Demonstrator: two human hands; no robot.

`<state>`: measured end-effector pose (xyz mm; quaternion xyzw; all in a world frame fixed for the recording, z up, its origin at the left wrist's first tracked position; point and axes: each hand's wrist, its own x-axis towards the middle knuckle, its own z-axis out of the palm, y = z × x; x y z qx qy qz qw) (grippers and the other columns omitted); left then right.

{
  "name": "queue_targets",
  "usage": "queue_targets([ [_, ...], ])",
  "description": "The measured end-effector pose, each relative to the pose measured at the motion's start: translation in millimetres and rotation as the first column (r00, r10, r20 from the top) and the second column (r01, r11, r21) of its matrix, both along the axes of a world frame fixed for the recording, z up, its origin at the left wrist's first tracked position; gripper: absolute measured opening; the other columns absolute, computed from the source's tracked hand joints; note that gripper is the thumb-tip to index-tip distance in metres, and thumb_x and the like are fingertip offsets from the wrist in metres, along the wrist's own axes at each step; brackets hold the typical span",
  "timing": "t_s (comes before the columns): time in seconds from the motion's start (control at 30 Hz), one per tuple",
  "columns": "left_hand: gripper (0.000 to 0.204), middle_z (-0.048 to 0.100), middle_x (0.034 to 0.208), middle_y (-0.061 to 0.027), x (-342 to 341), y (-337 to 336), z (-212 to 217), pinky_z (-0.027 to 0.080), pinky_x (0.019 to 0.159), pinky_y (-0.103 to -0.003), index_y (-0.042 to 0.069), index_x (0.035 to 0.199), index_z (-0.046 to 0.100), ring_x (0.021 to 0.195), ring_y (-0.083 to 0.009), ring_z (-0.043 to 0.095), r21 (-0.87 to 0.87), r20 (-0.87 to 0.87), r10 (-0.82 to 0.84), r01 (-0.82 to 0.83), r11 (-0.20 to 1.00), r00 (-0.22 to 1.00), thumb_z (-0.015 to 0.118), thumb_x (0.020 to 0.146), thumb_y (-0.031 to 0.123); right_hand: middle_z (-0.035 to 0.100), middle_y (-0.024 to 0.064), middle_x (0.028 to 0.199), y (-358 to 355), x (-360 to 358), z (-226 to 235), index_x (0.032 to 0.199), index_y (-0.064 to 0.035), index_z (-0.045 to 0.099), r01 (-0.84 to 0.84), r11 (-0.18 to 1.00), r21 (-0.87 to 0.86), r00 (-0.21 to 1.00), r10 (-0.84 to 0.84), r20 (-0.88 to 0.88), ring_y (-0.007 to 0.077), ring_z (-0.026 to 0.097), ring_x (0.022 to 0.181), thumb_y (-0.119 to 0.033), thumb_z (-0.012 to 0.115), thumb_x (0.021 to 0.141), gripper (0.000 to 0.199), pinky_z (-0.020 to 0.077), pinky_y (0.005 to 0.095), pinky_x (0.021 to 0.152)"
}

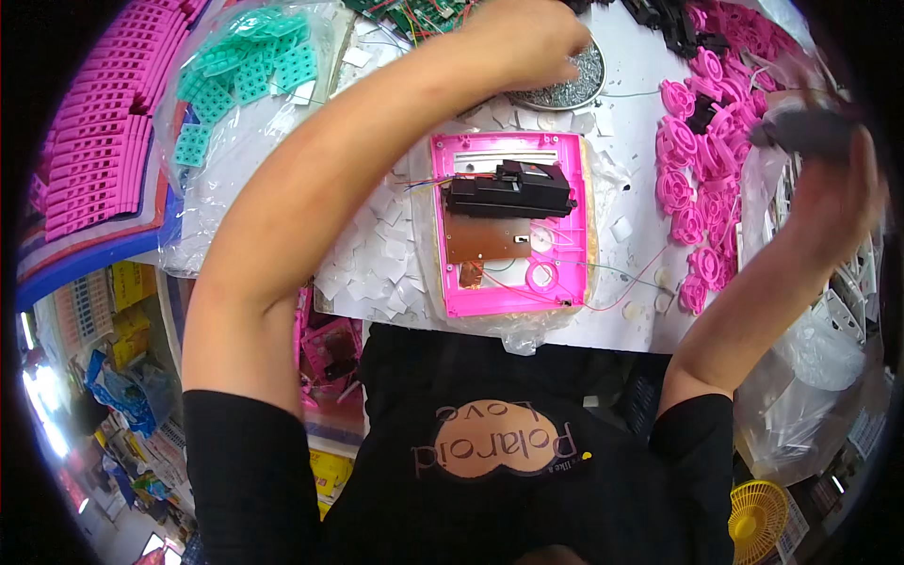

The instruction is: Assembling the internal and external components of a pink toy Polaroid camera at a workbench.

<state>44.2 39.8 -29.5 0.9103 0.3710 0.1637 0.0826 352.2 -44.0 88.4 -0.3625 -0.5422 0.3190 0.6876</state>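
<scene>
My left hand (537,42) reaches over a round metal bowl (603,85) at the far side of the table, its fingers curled together at the rim. Small grey screws (573,83) fill the bowl; whether any are between my fingers is hidden. Out at the far right, my right hand (847,188) is around a dark grey tool (812,132), smeared by motion. In front of me lies a pink plastic casing (577,254), open side up. A black plastic mechanism (508,191) sits across it, above a brown circuit board (485,239) with thin wires.
Pink ring-shaped parts (692,160) are heaped along the right. Stacked pink panels (108,122) and a bag of teal pads (250,71) occupy the left. White paper squares (377,254) lie beside the casing. Green circuit boards (405,17) are at the back. A yellow basket (758,518) stands lower right.
</scene>
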Motion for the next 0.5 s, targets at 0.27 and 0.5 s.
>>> queue_targets([
  [0.27, 0.019, 0.072, 0.082, -0.0134, 20.1, 14.8, -18.2, 0.046, 0.078, -0.048, 0.010, 0.079, 0.076, 0.083, -0.0322, 0.071, 0.116, -0.027, -0.152, 0.154, 0.981, 0.988, 0.064, 0.082, 0.024, 0.065, 0.0070, 0.090, -0.3, -127.2, -21.1, 0.122, 0.0064, 0.064, -0.284, 0.959, -0.001, 0.958, 0.283, 0.050, 0.0148, 0.060, 0.075, -0.015, 0.070, 0.090, 0.039, 0.0481, 0.0281, 0.070],
  [0.5, 0.022, 0.074, 0.081, -0.0094, 26.3, 21.5, -34.5, 0.045, 0.080, -0.047, 0.012, 0.076, 0.076, 0.080, -0.0274, 0.072, 0.241, -0.150, -0.105, 0.140, 0.960, 0.983, 0.061, 0.085, 0.026, 0.064, 0.0077, 0.090, -6.7, -156.8, -20.2, 0.116, 0.0061, 0.064, -0.196, 0.980, 0.032, 0.980, 0.195, 0.042, 0.0142, 0.060, 0.075, -0.014, 0.073, 0.088, 0.036, 0.0476, 0.0273, 0.072],
])
